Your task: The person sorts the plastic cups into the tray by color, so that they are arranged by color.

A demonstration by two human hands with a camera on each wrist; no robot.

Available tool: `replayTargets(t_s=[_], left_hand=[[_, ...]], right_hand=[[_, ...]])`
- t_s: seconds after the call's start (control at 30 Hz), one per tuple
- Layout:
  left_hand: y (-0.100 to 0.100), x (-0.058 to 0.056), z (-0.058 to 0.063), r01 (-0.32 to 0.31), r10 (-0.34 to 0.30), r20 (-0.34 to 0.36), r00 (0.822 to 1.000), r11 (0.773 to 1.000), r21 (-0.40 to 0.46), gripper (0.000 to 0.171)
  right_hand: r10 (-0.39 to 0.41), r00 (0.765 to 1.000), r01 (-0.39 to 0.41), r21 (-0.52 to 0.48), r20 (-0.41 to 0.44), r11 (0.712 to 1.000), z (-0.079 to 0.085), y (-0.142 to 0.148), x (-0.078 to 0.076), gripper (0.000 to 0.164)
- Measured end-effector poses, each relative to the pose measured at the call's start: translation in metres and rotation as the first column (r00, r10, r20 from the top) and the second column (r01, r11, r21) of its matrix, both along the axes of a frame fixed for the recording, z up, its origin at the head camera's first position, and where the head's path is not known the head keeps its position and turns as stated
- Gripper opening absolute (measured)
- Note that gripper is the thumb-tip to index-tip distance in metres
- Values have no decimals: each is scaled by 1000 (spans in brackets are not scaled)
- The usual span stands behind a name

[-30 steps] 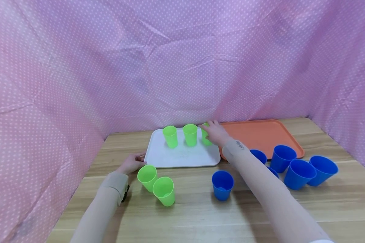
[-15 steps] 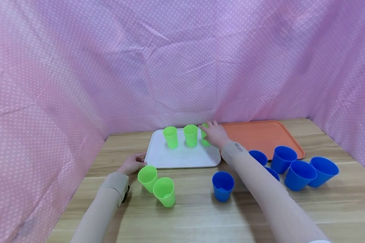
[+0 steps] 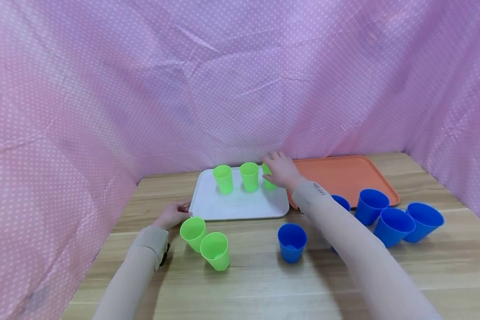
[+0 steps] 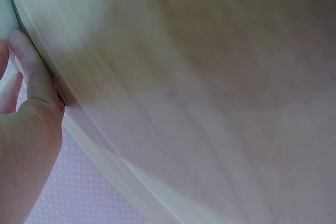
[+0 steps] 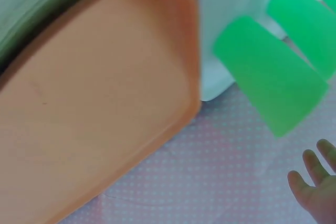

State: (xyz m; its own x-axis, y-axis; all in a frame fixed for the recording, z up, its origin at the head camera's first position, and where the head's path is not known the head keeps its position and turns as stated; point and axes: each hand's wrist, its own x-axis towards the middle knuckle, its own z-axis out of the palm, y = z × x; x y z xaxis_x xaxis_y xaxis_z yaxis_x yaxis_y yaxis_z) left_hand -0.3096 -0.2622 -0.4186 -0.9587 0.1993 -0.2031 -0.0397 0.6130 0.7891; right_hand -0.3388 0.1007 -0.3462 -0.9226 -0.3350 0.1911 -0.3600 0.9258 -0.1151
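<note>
My left hand [image 3: 174, 215] rests at the left edge of the white tray [image 3: 240, 212], its fingers loosely straight against the rim [image 4: 11, 17]. Three lime-green cups stand upright in a row on that tray: the left cup [image 3: 223, 180], the middle cup [image 3: 250, 177] and the right cup [image 5: 270, 77]. Beside the right cup is my right hand [image 3: 283, 171], which partly covers it in the head view. In the right wrist view its fingers are spread and apart from the cup. Two more green cups, one [image 3: 193, 234] behind the other [image 3: 215, 251], lean close together near my left wrist.
An orange tray [image 3: 340, 178] lies right of the white one, their edges meeting. A single blue cup [image 3: 291, 243] stands front of centre. Several blue cups [image 3: 394, 227] cluster at the right, partly behind my right forearm. Pink dotted cloth [image 3: 240, 89] hangs behind the wooden table [image 3: 256, 289].
My right hand has loosened from the rightmost green cup on the tray and lifted slightly up and right. My left hand stays at the tray's edge.
</note>
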Motion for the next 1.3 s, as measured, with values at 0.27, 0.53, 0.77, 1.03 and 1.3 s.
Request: replayTargets(t_s=[0.27, 0.53, 0.77, 1.03, 1.3], left_hand=[[0, 0, 0, 1, -1, 9, 1000, 1000, 5, 58], [1, 6, -2, -10, 10, 3, 1000, 999, -30, 58], [3, 12, -3, -28, 28, 2, 1000, 1000, -7, 58], [8, 27, -1, -38, 37, -13, 999, 999, -25, 59], [14, 43, 5, -78, 79, 45, 996, 997, -16, 58]], right_hand=[[55, 997, -61, -99, -60, 993, 19, -2, 14, 58], [135, 983, -156, -180, -122, 971, 32, -5, 34, 58], [234, 955, -272, -223, -184, 936, 46, -10, 57, 56], [356, 899, -413, -224, -256, 883, 58, -15, 92, 53], [457, 803, -561, -227, -383, 796, 69, -30, 140, 54]])
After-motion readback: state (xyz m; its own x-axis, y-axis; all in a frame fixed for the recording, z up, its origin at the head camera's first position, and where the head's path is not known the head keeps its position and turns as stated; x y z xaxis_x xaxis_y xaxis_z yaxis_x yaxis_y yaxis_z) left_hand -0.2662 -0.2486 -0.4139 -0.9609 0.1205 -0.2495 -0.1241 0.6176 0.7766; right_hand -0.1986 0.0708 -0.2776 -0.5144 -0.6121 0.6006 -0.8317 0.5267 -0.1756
